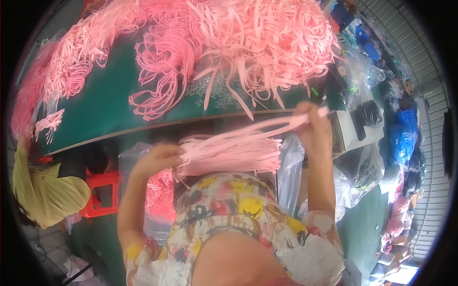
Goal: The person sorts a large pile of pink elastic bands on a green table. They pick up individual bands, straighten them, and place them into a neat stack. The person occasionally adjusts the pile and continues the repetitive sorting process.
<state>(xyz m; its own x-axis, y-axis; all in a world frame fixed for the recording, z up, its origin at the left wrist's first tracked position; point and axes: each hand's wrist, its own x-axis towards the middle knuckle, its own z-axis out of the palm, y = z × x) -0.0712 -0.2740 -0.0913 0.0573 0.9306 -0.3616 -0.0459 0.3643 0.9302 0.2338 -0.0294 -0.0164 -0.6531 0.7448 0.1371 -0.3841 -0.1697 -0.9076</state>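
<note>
Left hand: your left hand [164,156] has its fingers curled at the left end of the bundle; they are partly hidden, so you cannot tell whether this grip pinches any straps.
Right hand: your right hand [315,125], raised near the desk's edge, has its grip closed around a few flat, pale pink straps [274,125], whose tips stick out past the fingers.
Stretched straps: they run slantwise from your right hand down toward the bundle's left end, above the bundle.
Bundle: the thick bundle of flat, pale pink straps [231,157] lies sideways between your forearms, just in front of your white patterned clothing [229,195] and on your side of the desk's edge.
Green desk: the green-topped desk [109,97] carries a large tangled heap of pale pink straps [281,43], with looped, deeper pink cords [164,62] beside it.
Your left: a red plastic stool [101,190] stands near a co-worker in a yellow-green top [47,193].
Your right: a clear plastic bag [290,167] hangs just beside the bundle, and shiny blue plastic bags [404,136] lie farther off.
</note>
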